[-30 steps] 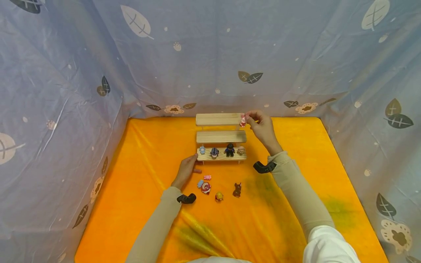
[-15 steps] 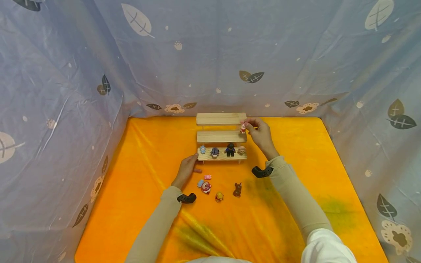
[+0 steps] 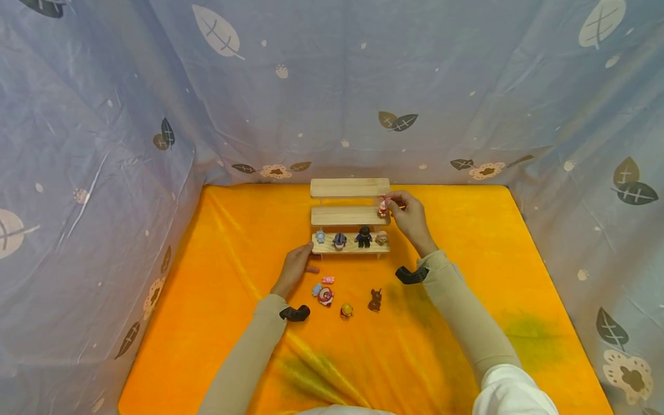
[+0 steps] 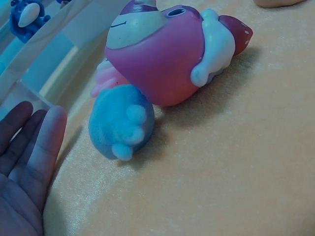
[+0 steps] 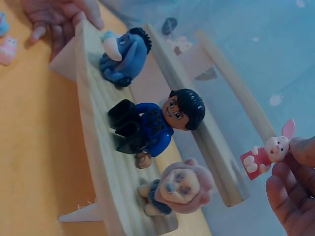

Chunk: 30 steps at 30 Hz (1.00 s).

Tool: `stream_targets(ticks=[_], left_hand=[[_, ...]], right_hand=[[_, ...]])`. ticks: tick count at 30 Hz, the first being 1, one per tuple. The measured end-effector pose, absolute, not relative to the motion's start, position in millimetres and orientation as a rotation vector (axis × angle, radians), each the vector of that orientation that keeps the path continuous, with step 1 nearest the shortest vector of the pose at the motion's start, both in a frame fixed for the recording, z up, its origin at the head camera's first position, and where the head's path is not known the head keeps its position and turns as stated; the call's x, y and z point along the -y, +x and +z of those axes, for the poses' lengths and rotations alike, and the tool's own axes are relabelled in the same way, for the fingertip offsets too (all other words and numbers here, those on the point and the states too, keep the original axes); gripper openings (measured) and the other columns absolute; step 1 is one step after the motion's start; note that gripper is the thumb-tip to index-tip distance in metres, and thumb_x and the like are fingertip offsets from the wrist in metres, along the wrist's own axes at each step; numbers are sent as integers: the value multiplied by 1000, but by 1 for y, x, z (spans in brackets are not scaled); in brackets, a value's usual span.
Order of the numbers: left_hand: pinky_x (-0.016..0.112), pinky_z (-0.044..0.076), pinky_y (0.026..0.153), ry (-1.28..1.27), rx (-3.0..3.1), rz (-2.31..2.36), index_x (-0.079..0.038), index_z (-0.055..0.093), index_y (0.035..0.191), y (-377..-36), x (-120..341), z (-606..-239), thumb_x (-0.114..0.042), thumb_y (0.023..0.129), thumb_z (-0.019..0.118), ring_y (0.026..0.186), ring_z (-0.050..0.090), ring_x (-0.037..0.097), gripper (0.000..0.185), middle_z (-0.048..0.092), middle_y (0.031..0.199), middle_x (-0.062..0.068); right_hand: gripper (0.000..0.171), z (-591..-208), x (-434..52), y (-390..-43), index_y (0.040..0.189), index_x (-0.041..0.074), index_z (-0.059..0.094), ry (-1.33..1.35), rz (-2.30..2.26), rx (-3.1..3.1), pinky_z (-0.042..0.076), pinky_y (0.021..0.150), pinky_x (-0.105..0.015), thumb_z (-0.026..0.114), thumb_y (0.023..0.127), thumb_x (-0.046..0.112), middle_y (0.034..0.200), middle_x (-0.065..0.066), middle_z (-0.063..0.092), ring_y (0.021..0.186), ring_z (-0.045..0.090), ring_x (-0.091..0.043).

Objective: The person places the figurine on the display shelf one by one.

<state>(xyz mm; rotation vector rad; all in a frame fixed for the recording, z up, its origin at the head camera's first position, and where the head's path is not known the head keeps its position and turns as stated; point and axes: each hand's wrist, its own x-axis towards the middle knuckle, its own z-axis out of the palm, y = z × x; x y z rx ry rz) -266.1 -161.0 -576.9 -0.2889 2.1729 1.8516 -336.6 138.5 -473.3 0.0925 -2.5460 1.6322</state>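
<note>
From the head view I see my right hand (image 3: 410,216) pinching a small pink piglet figure (image 3: 383,206) at the right end of the three-step wooden shelf's (image 3: 349,187) middle step; four figures stand on the bottom step and five lie on the orange cloth (image 3: 467,300), so I judge the work under halfway. From the left wrist, my left hand (image 4: 24,172) lies open-fingered, steadying the shelf beside a blue toy (image 4: 120,123). From the right wrist, the piglet's long axis runs head to feet, ears pointing away from the shelf.

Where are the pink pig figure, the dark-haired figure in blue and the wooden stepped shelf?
pink pig figure (image 5: 268,155), right wrist view, on its body.
dark-haired figure in blue (image 5: 156,124), right wrist view, on its torso.
wooden stepped shelf (image 3: 342,216), head view, on its middle step.
</note>
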Motion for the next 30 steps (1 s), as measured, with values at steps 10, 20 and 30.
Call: stream_targets(ticks=[10, 20, 30], left_hand=[[50, 46, 113, -286, -2177, 1859, -5, 59, 140, -266, 160, -576, -55, 104, 45, 75, 76, 22, 63, 70, 121, 19], [50, 46, 113, -282, -2188, 1861, -6, 60, 139, -266, 161, -578, -56, 104, 45, 73, 76, 20, 63, 71, 120, 17], [50, 40, 118, -291, -2206, 1829, -6, 54, 145, -266, 161, -578, -58, 103, 44, 74, 76, 18, 68, 69, 125, 17]], right_hand=[[28, -479, -139, -333, 122, 5, 66, 98, 1696, 2556, 53, 65, -28, 60, 104, 25, 105, -15, 68, 80, 64, -26], [25, -480, -140, -331, 123, 8, 66, 162, 1607, 2569, 46, 63, -25, 59, 104, 21, 117, -15, 69, 100, 60, -27], [29, -456, -139, -319, 126, 1, 66, 286, 1416, 2547, 45, 97, -49, 61, 102, 17, 127, -20, 62, 115, 53, -37]])
